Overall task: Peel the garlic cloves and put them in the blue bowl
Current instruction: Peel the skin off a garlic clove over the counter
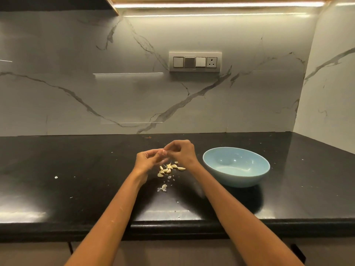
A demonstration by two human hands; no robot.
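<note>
Several pale garlic cloves [169, 168] lie in a loose pile on the black counter [76, 169], just below my hands. My left hand [148, 160] and my right hand [181, 152] meet above the pile, fingertips pinched together on a small garlic clove [163, 150] that is mostly hidden between them. The blue bowl [236, 167] stands to the right of my right hand; I see nothing inside it. A bit of peel [162, 188] and small flakes lie nearer to me than the pile.
The marble backsplash rises behind the counter, with a switch panel [195, 62] on it. A side wall [326, 93] closes the right corner. The counter's front edge [172, 224] runs under my forearms. A white scrap [56, 177] lies at the left.
</note>
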